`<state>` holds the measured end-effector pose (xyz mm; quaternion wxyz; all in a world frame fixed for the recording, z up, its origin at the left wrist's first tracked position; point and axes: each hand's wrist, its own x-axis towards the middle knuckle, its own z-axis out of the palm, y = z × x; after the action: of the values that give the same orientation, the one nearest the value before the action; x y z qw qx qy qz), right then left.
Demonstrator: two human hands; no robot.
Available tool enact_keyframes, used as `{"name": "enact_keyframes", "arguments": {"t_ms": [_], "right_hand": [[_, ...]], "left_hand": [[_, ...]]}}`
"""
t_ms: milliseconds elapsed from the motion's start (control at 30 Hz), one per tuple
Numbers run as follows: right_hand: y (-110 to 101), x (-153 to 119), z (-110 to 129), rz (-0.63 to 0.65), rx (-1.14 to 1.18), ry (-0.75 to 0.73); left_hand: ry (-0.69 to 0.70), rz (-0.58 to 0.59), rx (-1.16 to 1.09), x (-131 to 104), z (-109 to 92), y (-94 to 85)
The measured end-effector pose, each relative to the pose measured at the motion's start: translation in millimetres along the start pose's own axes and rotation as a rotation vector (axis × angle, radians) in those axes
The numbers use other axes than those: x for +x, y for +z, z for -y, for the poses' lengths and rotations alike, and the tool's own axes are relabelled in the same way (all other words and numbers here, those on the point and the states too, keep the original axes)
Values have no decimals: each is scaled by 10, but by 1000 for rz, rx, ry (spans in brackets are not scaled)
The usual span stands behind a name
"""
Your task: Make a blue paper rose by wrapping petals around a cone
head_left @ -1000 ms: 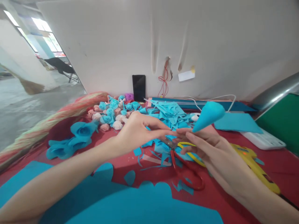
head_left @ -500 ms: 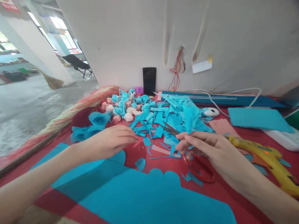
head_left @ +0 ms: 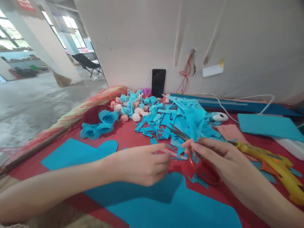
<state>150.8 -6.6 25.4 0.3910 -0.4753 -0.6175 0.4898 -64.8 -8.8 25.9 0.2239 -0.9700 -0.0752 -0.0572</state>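
In my right hand (head_left: 211, 153), a piece of blue crepe paper (head_left: 197, 124) is pinched by its narrow end, and it widens upward. Just under that hand is a pair of scissors (head_left: 180, 133) with red handles, blades pointing away to the left; I cannot tell whether the hand touches it. My left hand (head_left: 144, 164) hovers over a large blue paper sheet (head_left: 190, 207), its fingers curled inward and whatever they might hold hidden. Left of it lies a rounded blue petal (head_left: 108, 147). Blue paper scraps (head_left: 163, 120) are heaped beyond both hands.
Finished paper roses (head_left: 129, 106) cluster at the back left, near larger blue flowers (head_left: 101, 125). A yellow glue gun (head_left: 273, 161) lies at the right. A phone (head_left: 158, 83) leans against the wall. Beside a white cable sits a blue paper stack (head_left: 269, 125). Rope-like fibre (head_left: 78, 109) edges the red table.
My left hand has moved right, towards my right hand, and its fingers have curled. The right hand keeps its pinch on the blue crepe paper. The view has turned slightly left.
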Motion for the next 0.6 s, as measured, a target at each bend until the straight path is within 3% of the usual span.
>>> {"name": "enact_keyframes", "arguments": {"t_ms": [233,367,600], "right_hand": [[30,-81,185,100,392,15],[86,-143,283,183,419,22],[129,-185,206,242,397,105]], "left_hand": [[88,-47,-47,167,-83,49],[104,-98,-66,283,-133,66],[139,-126,-134,406,-192,66]]}}
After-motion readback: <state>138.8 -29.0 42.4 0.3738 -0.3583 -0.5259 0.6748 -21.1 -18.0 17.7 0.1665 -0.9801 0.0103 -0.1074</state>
